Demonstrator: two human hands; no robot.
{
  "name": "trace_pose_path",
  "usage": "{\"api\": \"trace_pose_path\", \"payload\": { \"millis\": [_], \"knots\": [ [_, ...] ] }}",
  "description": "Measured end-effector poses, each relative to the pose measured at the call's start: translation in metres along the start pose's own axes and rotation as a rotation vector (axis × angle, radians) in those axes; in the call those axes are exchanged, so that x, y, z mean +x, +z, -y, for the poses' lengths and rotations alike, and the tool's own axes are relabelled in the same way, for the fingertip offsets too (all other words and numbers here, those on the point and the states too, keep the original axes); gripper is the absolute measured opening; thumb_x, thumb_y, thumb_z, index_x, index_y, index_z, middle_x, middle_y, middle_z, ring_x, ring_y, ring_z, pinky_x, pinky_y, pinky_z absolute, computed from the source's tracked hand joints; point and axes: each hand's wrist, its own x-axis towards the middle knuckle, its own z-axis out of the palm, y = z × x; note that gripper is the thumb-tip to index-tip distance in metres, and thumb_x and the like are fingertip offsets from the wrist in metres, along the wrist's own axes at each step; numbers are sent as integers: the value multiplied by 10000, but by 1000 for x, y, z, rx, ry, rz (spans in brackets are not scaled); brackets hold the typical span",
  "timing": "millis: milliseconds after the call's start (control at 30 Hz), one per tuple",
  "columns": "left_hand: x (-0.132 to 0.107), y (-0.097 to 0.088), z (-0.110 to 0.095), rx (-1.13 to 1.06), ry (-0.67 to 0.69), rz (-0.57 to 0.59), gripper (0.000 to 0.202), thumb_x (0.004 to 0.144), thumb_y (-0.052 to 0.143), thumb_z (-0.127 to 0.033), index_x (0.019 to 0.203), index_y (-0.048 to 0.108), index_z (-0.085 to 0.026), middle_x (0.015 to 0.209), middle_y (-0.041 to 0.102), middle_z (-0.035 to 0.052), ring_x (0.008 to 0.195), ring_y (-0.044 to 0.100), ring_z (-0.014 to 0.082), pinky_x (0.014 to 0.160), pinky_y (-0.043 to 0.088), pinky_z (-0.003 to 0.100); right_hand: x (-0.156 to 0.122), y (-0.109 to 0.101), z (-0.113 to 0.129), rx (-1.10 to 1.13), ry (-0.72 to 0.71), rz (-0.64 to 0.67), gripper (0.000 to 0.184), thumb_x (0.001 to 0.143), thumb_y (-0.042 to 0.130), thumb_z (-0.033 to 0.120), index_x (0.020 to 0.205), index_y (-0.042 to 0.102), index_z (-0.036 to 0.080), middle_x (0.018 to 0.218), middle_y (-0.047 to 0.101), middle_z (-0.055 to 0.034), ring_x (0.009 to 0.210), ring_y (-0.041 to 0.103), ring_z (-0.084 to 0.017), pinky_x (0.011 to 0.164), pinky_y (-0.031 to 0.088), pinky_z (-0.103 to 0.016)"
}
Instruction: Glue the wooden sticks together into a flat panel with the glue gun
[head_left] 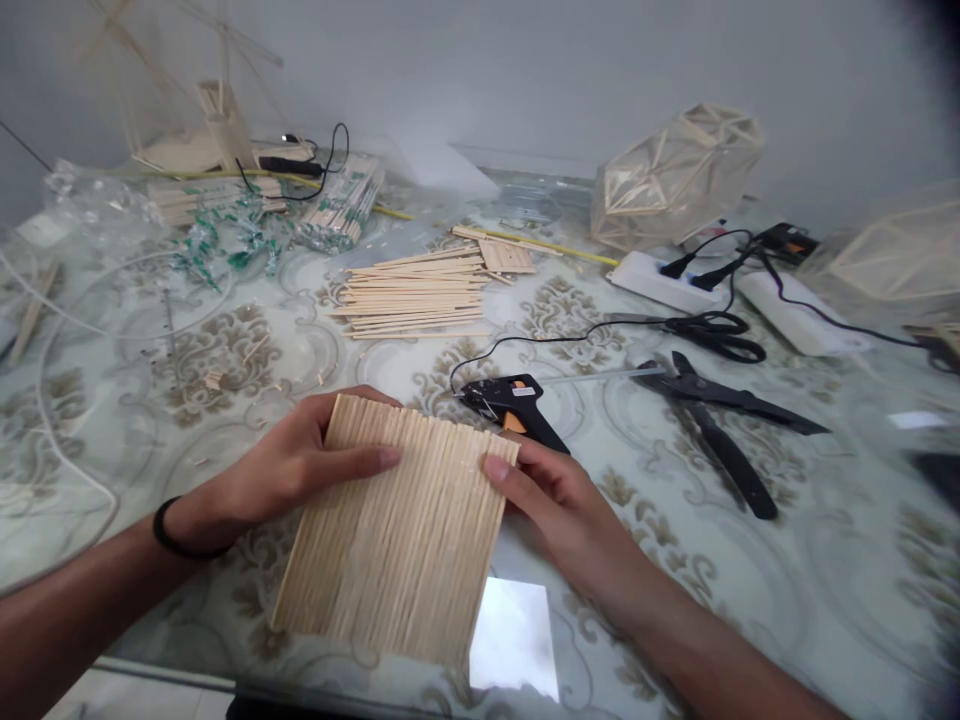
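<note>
A flat panel of thin wooden sticks (397,540), joined side by side, is held up above the table's front edge. My left hand (292,460) grips its upper left part, thumb across the face and fingers behind. At the upper right corner my right hand (559,500) pinches the panel between thumb and fingers; its other fingers are partly hidden behind. Just beyond the panel lies a black and orange glue gun (517,405), its cord running to the right. Farther back is a pile of loose wooden sticks (412,295).
Pliers (720,430) and black scissors (720,335) lie at the right, near a white power strip (660,280). Stick frameworks (675,180) stand at the back right. Packs of sticks (345,200) and crumpled plastic (105,210) sit at the back left. A white cable (52,420) curves along the left.
</note>
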Motion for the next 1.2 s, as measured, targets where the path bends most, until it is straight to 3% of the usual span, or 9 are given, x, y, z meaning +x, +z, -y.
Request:
{"api": "trace_pose_path", "payload": {
  "millis": [167,367,600,767,833,900,1000,1100,1200],
  "knots": [
    [5,0,4,55,45,-84,382,839,795,-434,1068,558,-241,803,549,-51,673,522,109,551,447,180,1,1,6,-38,62,25,359,959,679,541,1042,798,212,845,753,-42,814,694,-212,751,582,-343],
    [7,1,5,93,68,-166,372,846,792,-473,1030,597,-216,849,625,-26,743,591,134,604,489,200,3,-1,6,-75,93,161,447,957,658,589,766,754,196,744,731,-27,690,664,-179,680,585,-314],
    [0,0,1,-47,-114,198,396,864,775,-468,1145,743,-191,1131,788,98,947,751,269,773,611,340,2,-10,-5,-100,-31,-2,412,967,656,554,754,730,209,760,701,-39,741,629,-206,719,533,-346],
    [-5,-5,5,-29,-106,131,320,840,790,-497,912,795,-185,885,791,64,742,726,227,631,580,301,0,-15,-14,-53,-111,-11,463,988,589,620,804,763,232,827,734,-48,810,657,-232,811,532,-380],
    [-5,-12,5,3,33,-27,316,814,815,-516,772,792,-204,765,750,33,654,669,184,604,549,283,0,-14,-14,26,-143,20,477,969,565,683,927,788,263,952,761,-58,944,685,-265,915,526,-415],
    [-5,-19,2,72,318,-137,291,829,795,-560,825,833,-271,838,758,41,792,686,212,767,577,338,1,-11,-11,130,-128,36,518,948,549,731,1105,776,294,1164,750,-71,1154,657,-296,1023,493,-446],
    [-3,-25,-2,365,724,-14,355,984,562,-613,1041,841,-402,1149,739,74,1171,604,294,1123,431,488,3,-6,-4,229,-11,39,553,951,546,730,1264,713,306,1394,663,-82,1315,583,-301,1062,482,-468],
    [-1,-22,-2,729,843,-59,179,958,679,-478,1069,817,-454,1368,638,28,1357,439,313,1222,295,519,5,-4,2,186,63,17,423,913,751,505,1288,674,327,1434,638,-59,1266,613,-252,1008,524,-408],
    [0,-18,3,892,802,-106,500,931,731,-356,1410,617,-444,1557,444,51,1428,371,335,1221,303,559,4,-6,6,159,-11,-23,415,867,829,307,1249,670,337,1402,648,-27,1128,677,-195,937,563,-332]
  ]
}}
